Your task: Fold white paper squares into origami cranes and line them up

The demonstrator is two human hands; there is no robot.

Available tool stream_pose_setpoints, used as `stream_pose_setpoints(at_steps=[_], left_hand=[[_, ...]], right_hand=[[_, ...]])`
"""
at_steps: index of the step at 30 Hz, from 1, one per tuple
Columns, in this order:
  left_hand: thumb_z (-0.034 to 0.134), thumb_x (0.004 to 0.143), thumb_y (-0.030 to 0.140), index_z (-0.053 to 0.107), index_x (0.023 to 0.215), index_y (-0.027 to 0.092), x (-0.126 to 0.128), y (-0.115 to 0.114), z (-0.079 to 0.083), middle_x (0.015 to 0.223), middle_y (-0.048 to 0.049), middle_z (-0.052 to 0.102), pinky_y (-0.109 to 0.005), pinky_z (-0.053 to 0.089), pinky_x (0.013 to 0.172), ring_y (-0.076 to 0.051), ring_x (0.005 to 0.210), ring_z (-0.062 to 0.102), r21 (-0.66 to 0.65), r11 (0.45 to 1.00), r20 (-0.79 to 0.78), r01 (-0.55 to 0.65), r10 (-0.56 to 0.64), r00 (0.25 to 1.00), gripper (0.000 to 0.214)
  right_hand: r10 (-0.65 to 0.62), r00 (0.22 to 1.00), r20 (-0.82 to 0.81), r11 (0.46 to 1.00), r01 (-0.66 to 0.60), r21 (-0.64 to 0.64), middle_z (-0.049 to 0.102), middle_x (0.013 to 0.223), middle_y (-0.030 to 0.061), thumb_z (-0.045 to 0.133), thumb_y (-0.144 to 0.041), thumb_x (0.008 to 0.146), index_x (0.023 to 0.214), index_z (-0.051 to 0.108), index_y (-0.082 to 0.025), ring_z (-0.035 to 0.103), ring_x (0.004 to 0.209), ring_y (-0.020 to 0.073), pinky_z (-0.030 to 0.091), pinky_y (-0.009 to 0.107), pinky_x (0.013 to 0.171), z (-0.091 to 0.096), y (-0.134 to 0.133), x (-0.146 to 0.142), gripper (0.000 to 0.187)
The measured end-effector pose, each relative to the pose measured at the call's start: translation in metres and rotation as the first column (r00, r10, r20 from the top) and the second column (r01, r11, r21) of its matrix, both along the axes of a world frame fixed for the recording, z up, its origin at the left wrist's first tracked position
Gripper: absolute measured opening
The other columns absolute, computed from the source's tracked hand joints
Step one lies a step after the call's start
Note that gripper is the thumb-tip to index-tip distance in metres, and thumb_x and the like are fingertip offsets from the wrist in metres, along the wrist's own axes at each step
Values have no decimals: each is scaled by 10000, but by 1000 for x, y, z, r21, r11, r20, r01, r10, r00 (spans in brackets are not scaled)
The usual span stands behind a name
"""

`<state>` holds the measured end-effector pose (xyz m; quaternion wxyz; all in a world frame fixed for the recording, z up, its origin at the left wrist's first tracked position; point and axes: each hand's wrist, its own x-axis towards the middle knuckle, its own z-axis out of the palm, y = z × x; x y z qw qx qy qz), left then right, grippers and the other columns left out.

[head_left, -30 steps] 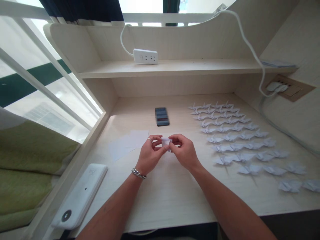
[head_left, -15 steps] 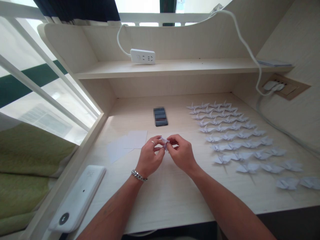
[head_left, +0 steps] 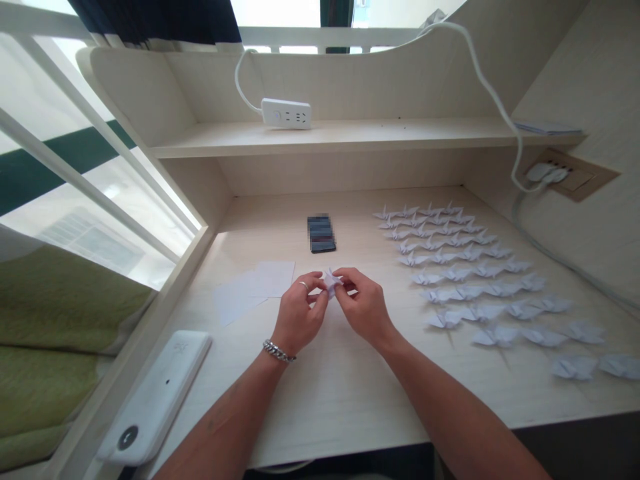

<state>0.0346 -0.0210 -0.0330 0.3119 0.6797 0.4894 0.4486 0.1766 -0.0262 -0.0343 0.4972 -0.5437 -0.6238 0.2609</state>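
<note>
Between my two hands is a small folded piece of white paper (head_left: pixel 331 281), with pointed tips showing at its top. My left hand (head_left: pixel 301 310) pinches its left side; a ring and a chain bracelet are on that hand and wrist. On the other side, the thumb and fingers of my right hand (head_left: pixel 364 303) grip the paper's right part. Parts of the folds are hidden behind the fingertips. White paper sheets (head_left: pixel 273 279) lie flat to the left of my hands. Rows of white paper cranes (head_left: pixel 470 292) stand on the desk to the right.
A dark phone-like object (head_left: pixel 321 233), blurred out, lies beyond my hands. On the left edge rests a long white device (head_left: pixel 157 393) with a round dark button. A power strip (head_left: pixel 286 114) stands on the shelf (head_left: pixel 350 133); a white cable (head_left: pixel 493 93) runs to the wall socket (head_left: pixel 575 175).
The folded paper has turned and spread between my fingers, so more of its white face and pointed tips show. Both hands have stayed in nearly the same place.
</note>
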Motion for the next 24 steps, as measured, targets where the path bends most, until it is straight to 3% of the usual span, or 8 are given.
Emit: stream_pose_setpoints(at_steps=[6, 11, 19, 24], left_hand=[[602, 806, 201, 640, 829, 179, -1, 0, 1, 1118, -108, 636, -304, 587, 757, -206, 997, 643, 10, 1000, -12, -4, 4, 1000, 50], [603, 808, 217, 638, 837, 176, -1, 2, 1, 1126, -113, 634, -318, 587, 759, -206, 970, 654, -8, 1000, 1, -23, 23, 1000, 61], [580, 838, 244, 617, 893, 182, -4, 4, -4, 1147, -113, 632, -347, 556, 845, -212, 1032, 640, -15, 998, 83, -56, 57, 995, 90], [553, 867, 234, 565, 938, 187, -3, 4, -8, 1197, -125, 614, -365, 519, 921, -213, 1103, 615, -15, 999, 177, -30, 32, 984, 86]], right_hand=[[31, 999, 27, 999, -31, 35, 688, 942, 55, 514, -182, 818, 997, 662, -218, 644, 746, 166, 541, 270, 670, -2, 1, 1, 234], [35, 999, -5, 999, -35, -39, 674, 772, 29, 570, -226, 801, 984, 623, -205, 642, 668, 162, 534, 265, 627, -1, 1, 1, 192], [31, 997, -69, 992, -40, -123, 689, 776, 36, 613, -317, 798, 922, 619, -201, 652, 691, 172, 534, 288, 651, 0, 2, 2, 169], [-1, 945, -327, 969, -81, -235, 655, 723, 20, 641, -350, 766, 815, 560, -187, 664, 659, 177, 551, 295, 589, -8, 8, -1, 188]])
